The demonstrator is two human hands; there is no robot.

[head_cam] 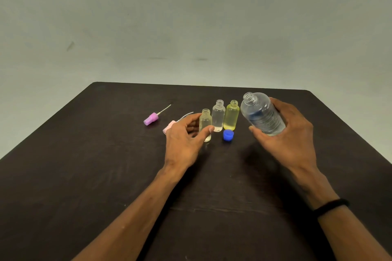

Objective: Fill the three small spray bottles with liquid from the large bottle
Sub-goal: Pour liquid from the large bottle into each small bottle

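While the left hand (186, 133) only half-cups the near small clear plastic bottle (205, 124), thumb just at its front and fingers curled loosely behind, I can't tell if it's truly gripping yet. Firm that up first, low on the body, neck left free.

Left of that hand: purple spray pump with dip tube (151, 118), lying flat on the dark table (84, 165), well apart from the grip. Pale pink spray pump (169, 126) lies just behind the knuckles, partly hidden. Third pump not visible.

Small bottles, all uncapped and upright:
- near clear one, inside the left-hand cup: looks almost empty, maybe a thin pale layer at the base
- middle clear plastic bottle (218, 116), just right of the thumb tip: level unclear
- yellow-tinted plastic bottle (231, 115), touching or nearly touching the middle one: tint hides the level

Blue plastic screw cap (228, 135) sits on the table between the two hands.

Right hand (284, 131) wraps the large clear ribbed plastic bottle (263, 113), held off the table, open mouth tilted up-left towards the small bottles. Liquid pools at the low end inside the palm; looks roughly a third full.

Judgement: pour step, likely the near bottle first. Necks are narrow, the big mouth is wide. Bring lip right over the neck, tilt slowly, thin stream. Spill risk onto neighbours is high; pull the target clear of the row first.
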